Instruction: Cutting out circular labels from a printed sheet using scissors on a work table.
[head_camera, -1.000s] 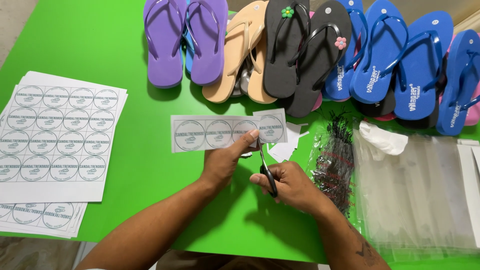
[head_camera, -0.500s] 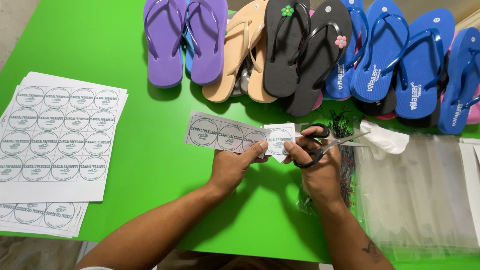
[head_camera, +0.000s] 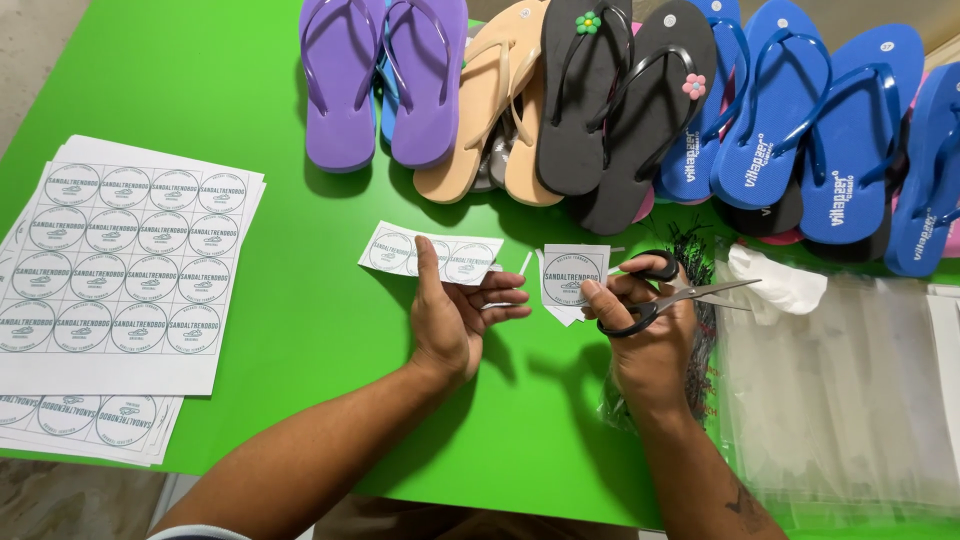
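Label strip (head_camera: 432, 252) pinched under thumb of left hand (head_camera: 455, 315), held just above green table (head_camera: 250, 90). Single cut label (head_camera: 573, 277) gripped at fingertips of right hand (head_camera: 650, 330), which also holds black-handled scissors (head_camera: 670, 293), blades nearly shut. Half a second back, strip and label were one piece; now apart. Printed label sheets (head_camera: 120, 265) far left.

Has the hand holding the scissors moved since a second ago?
Yes. The right hand with the black-handled scissors has shifted rightward, away from the printed label sheets, towards the clear plastic bags.
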